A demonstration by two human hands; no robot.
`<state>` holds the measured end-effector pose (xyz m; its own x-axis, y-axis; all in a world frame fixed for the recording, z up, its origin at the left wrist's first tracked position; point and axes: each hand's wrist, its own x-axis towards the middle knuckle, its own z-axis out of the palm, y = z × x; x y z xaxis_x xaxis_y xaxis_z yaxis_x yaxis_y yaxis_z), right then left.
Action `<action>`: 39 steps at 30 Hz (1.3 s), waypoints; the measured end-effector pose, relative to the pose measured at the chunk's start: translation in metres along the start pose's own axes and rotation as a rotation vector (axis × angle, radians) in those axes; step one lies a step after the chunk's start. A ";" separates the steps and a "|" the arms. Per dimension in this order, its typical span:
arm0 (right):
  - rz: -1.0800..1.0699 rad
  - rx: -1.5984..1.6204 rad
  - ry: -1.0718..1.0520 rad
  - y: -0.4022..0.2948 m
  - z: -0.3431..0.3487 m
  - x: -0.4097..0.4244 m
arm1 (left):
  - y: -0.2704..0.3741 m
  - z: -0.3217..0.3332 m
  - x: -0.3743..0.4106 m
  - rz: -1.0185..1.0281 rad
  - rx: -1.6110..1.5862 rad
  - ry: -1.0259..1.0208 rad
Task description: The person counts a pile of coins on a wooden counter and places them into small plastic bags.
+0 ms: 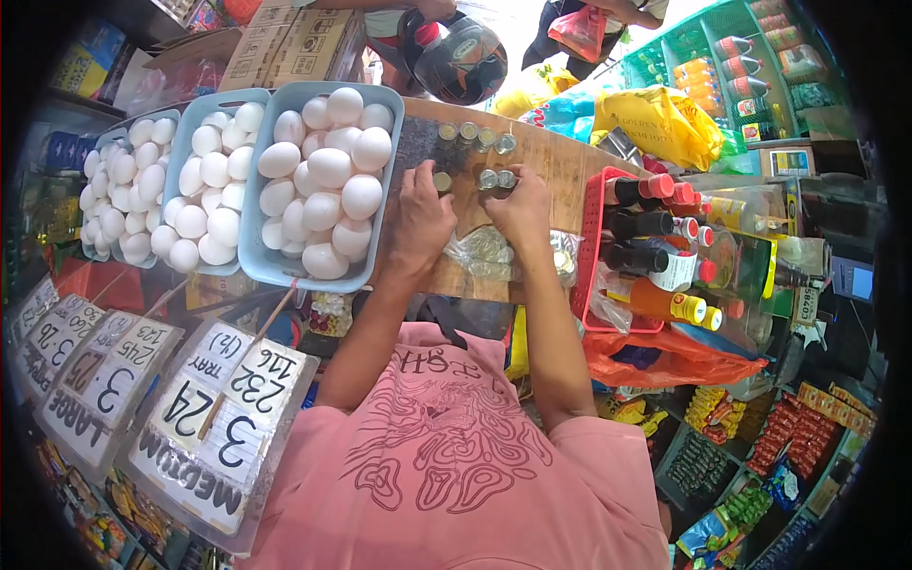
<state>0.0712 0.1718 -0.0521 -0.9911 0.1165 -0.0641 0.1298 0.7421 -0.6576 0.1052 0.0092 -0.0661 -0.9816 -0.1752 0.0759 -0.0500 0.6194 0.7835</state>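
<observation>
On the wooden counter point(563, 160), my left hand point(425, 221) has its thumb and fingers around a short stack of coins point(442, 182). To its right, my right hand point(524, 210) grips at two coin stacks standing side by side, a left stack point(488, 179) and a right stack point(506, 179). Its fingers touch the right one. Several more coin stacks point(468, 132) stand in a row farther back. Nearer to me, a clear plastic bag of coins point(484, 249) lies between my forearms, and another bag of coins point(565, 260) is beside my right wrist.
Blue trays point(394, 164) of white eggs stand on the left, with price signs point(221, 427) below. A red basket point(593, 242) of bottles borders the right. Across the counter, one person has a motorcycle helmet point(463, 60); another carries a red plastic bag point(578, 34).
</observation>
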 end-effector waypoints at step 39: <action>-0.069 0.077 0.153 -0.013 -0.054 -0.036 | 0.016 -0.008 -0.025 0.148 -0.096 0.004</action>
<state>0.1072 0.1941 -0.0007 -0.9809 0.1701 0.0939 0.0532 0.6999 -0.7123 0.1306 0.0171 -0.0505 -0.9762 -0.0903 0.1974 0.1135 0.5629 0.8187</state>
